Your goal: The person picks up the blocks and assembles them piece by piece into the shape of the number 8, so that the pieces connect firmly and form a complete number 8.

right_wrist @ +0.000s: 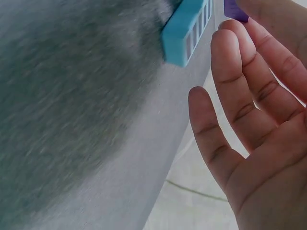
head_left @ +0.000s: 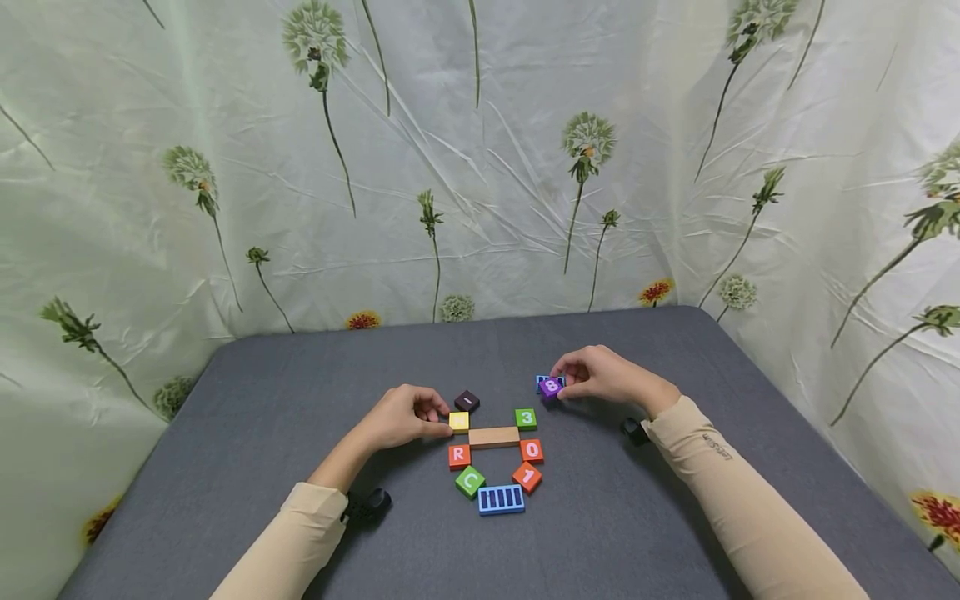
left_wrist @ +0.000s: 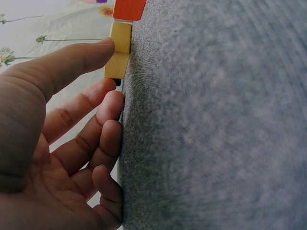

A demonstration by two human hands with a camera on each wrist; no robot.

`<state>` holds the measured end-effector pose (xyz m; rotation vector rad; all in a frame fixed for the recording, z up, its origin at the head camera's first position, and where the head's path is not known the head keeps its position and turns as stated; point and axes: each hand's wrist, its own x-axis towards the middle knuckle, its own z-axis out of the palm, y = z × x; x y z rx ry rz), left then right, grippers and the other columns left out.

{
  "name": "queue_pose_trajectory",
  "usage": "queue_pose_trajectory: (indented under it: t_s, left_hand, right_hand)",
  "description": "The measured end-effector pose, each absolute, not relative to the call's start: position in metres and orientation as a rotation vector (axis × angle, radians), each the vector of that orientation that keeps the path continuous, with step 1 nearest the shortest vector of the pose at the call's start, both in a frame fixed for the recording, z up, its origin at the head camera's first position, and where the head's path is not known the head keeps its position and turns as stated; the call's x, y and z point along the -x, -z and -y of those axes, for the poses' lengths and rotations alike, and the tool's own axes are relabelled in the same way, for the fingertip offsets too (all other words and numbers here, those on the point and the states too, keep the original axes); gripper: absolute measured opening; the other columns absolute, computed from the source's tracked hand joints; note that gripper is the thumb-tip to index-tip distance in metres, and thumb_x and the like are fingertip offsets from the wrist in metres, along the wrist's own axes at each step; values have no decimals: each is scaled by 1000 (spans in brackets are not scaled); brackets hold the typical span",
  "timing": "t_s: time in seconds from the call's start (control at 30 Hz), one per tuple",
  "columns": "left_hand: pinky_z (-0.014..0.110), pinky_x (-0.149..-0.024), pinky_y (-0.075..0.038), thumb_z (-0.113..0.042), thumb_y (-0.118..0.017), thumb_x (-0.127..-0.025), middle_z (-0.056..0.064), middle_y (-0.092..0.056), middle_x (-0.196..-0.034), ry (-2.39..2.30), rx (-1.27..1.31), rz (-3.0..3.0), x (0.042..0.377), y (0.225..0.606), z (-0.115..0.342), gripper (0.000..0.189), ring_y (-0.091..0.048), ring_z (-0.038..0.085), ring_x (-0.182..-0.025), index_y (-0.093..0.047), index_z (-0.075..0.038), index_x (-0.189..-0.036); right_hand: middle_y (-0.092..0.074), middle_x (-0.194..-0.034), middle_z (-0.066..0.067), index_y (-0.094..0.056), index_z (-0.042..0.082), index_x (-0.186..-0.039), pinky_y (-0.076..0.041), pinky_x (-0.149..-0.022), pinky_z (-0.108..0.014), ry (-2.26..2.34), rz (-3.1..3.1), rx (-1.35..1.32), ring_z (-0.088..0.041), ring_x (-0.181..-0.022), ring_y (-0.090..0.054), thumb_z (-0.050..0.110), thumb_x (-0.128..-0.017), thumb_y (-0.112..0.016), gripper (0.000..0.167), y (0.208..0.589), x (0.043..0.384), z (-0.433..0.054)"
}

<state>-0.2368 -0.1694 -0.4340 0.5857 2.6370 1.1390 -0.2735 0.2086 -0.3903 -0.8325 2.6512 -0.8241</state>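
Observation:
My left hand point(head_left: 405, 417) pinches a yellow block point(head_left: 459, 423) between thumb and fingertips, at the left end of a plain wooden plank point(head_left: 494, 437). In the left wrist view the thumb lies on that yellow block's side, with an orange-red block point(left_wrist: 129, 8) beyond it. At the back right my right hand point(head_left: 603, 375) grips a purple block marked 8 point(head_left: 551, 387). Partly hidden behind it is a blue slatted block point(head_left: 539, 382), whose bars show in the right wrist view. A dark block point(head_left: 467, 402) lies just behind the yellow one.
A green 3 block point(head_left: 526, 418) sits at the plank's right end. Below, red R point(head_left: 459, 456), green C point(head_left: 470, 482), red 0 point(head_left: 532, 451) and red 1 point(head_left: 527, 477) blocks curve down to another blue slatted block point(head_left: 501, 499). A flowered curtain point(head_left: 495, 167) hangs behind the grey table point(head_left: 300, 375).

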Motion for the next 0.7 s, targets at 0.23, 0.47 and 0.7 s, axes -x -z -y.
queue_pose_trajectory:
  t_s: [0.23,0.47,0.7]
  left_hand:
    - [26,-65,-45,-22,-91,-87,-4,-65,-81,-1134,-582,-2640,236,433,169,21,-55,13,-71,-78,-13,-100]
    - [26,-65,-46,-22,-91,-87,-4,-66,-80,-1138,-590,-2637,236,434,170,21,-56,12,-69,-78,-13,-100]
    - [25,-65,-45,-22,-91,-88,-3,-66,-80,-1134,-570,-2637,237,435,170,21,-55,11,-69,-78,-13,-101]
  right_hand:
    - [-65,-81,3,-76,5,-116,-45,-67,-24,797,-2635,869,-8,-72,-54,18,-96,-82,24,388,284,-190]
    - [-63,-81,4,-77,7,-119,-43,-66,-24,722,-2627,870,-6,-71,-51,19,-97,-81,25,391,293,-168]
    - [-64,-79,4,-78,8,-119,-44,-66,-24,699,-2607,886,-6,-69,-52,17,-97,-81,25,395,298,-157]
